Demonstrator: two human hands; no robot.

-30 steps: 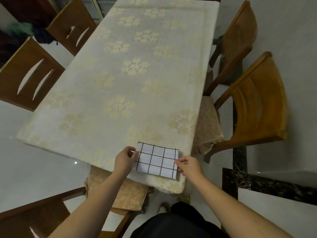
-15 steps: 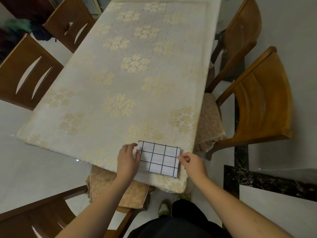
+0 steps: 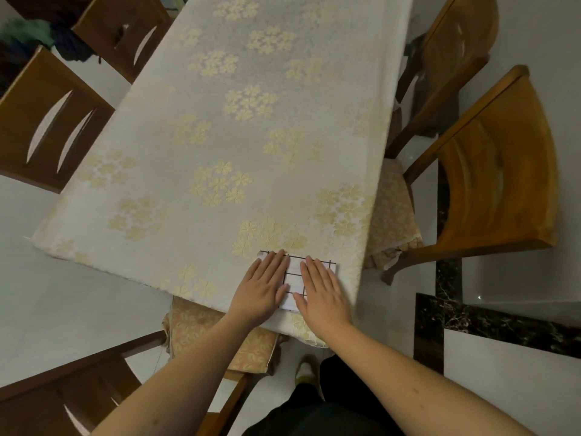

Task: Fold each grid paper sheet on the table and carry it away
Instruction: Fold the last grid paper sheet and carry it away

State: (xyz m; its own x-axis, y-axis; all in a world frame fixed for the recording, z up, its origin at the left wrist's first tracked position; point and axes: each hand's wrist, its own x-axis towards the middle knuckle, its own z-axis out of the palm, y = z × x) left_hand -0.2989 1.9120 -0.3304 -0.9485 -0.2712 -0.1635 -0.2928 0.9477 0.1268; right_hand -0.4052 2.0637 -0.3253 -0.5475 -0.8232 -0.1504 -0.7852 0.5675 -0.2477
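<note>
Now pressing step: left hand (image 3: pixel 263 286) and right hand (image 3: pixel 321 291) lie flat, fingers spread, grasping nothing, side by side atop the folded grid paper sheet (image 3: pixel 294 278) beneath both palms; next, likely, pinching an edge to lift it away

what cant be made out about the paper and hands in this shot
Head view, the only one:
- Grid paper: mostly covered by the left hand and right hand; its fold count and full outline cannot be told.
- Palms: face down, so contact underneath is hidden.
- Far end of the table: cut off by the top edge, so other sheets cannot be ruled out.
</note>
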